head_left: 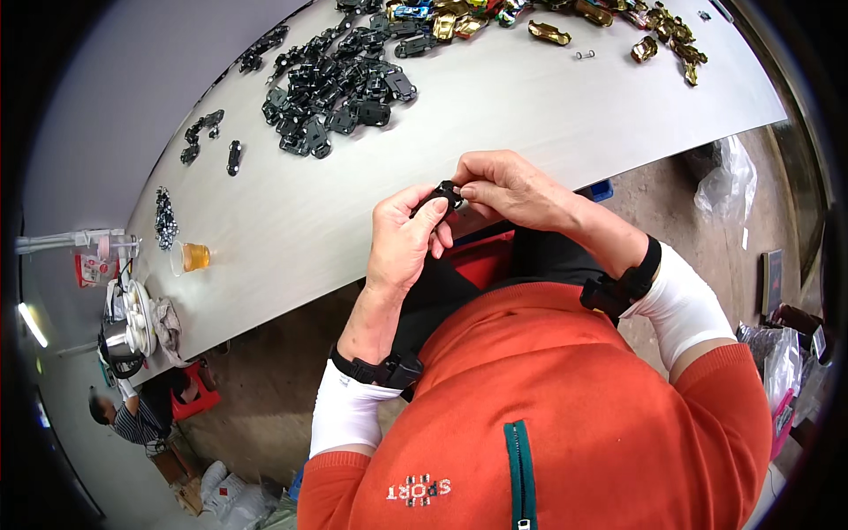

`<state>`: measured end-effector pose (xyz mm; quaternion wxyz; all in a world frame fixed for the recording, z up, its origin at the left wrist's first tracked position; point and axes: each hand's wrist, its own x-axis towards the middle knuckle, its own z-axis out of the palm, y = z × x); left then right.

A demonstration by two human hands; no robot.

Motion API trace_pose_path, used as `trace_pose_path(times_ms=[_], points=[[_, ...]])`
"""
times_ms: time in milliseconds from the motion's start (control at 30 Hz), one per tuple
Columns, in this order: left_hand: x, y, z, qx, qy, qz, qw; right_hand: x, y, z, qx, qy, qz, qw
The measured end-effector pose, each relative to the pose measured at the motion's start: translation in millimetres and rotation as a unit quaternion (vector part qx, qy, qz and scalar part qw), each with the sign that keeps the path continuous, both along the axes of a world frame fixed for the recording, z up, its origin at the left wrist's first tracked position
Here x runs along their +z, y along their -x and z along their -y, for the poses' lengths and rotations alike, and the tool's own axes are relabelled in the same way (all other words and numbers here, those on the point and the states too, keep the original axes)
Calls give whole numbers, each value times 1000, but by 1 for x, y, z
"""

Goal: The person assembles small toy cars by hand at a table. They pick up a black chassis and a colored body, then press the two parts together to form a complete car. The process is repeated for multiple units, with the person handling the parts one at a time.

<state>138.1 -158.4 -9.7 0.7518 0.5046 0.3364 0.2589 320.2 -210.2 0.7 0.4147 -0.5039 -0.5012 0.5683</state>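
Two hands meet just off the near edge of the grey table [530,115]: the left hand [402,238] and the right hand [503,185] both close their fingertips on one small black plastic part [446,193]. It is held over the lap, not over the table – if a pinch loosens, the part could drop to the floor. Farther out lie the pile of black parts [340,88] and the gold toy car bodies [618,26].

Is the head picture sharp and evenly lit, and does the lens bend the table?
Head view: the hands, left hand and right hand, and the small black part they hold look sharp; light is soft, with no hard shadows; the table edge curves from fisheye distortion; the corners are black, and the rim looks softer.
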Motion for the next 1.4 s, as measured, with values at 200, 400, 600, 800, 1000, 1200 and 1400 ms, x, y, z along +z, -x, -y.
trace_pose_path(times_ms=[200,400,600,800,1000,1200,1400], points=[[-2,-1,8,-1,-32,1,999,-5,-4,3,6,-33,24,999],[-3,37,43,-195,73,-138,968,15,-68,16,-146,-73,-151,975],[-152,30,20,-21,231,-115,966,19,-103,15,-303,-88,-114,942],[-148,45,30,-258,-147,-312,902,2,-181,-26,-356,-115,328,867],[-24,40,39,-323,-294,-211,874,-7,-181,-74,-291,-156,615,716],[41,61,-11,-119,-290,-191,930,-4,-177,-96,-220,-132,644,721],[21,73,-116,176,-543,-399,717,18,-110,-58,-98,-65,373,920]])
